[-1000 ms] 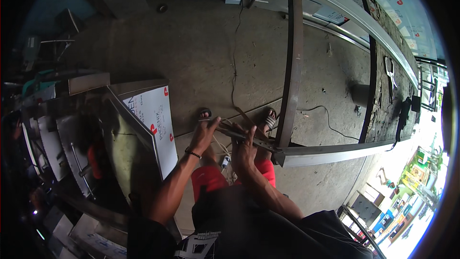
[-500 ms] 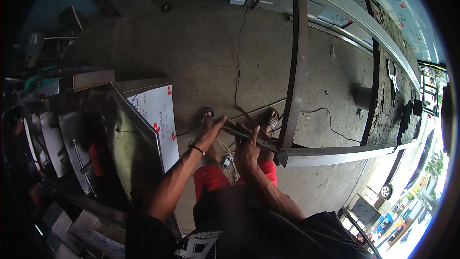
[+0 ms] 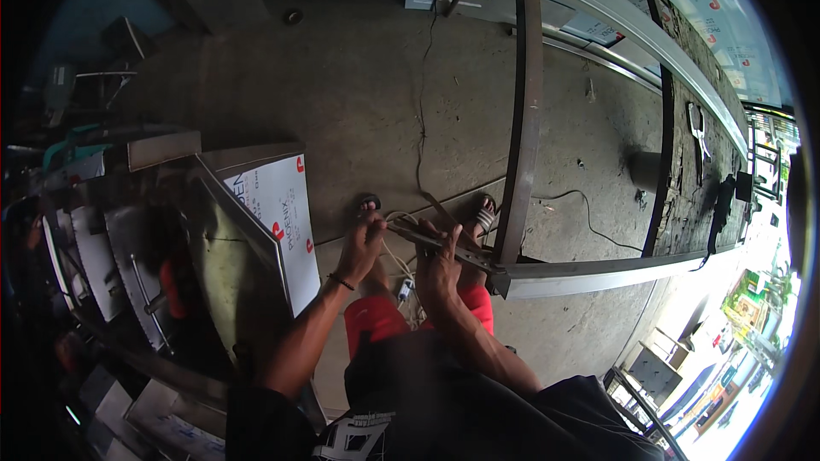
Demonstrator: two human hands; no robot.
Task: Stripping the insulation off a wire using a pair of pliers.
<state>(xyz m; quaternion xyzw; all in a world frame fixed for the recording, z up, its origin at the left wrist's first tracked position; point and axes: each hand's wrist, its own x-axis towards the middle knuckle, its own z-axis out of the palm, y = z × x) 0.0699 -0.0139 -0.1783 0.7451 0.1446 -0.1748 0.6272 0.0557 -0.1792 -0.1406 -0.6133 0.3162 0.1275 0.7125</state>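
A long, narrow, dark metal piece [image 3: 474, 258] reaches from the near-left corner of the metal frame [image 3: 589, 279] toward my hands; its exact kind is unclear. My right hand [image 3: 439, 265] is closed around its middle, with the fingers partly hidden. Just left of the piece's free end, my left hand [image 3: 366, 243] is curled closed, a small gap apart from it. Whether something small sits in its fingers cannot be made out. A dark crossbar [image 3: 523, 111] runs away from the frame's near rail.
To the left stands a box-like metal piece with a film-covered panel [image 3: 286, 226], beside a cluttered bench holding a T-handled tool [image 3: 149, 299]. Locking pliers [image 3: 699, 132] lie on a worn board at right. Cords [image 3: 422, 119] trail across the concrete floor around my feet.
My left hand has drawn back left and slightly down, off the free end of the metal piece. My right hand stays on it in nearly the same place.
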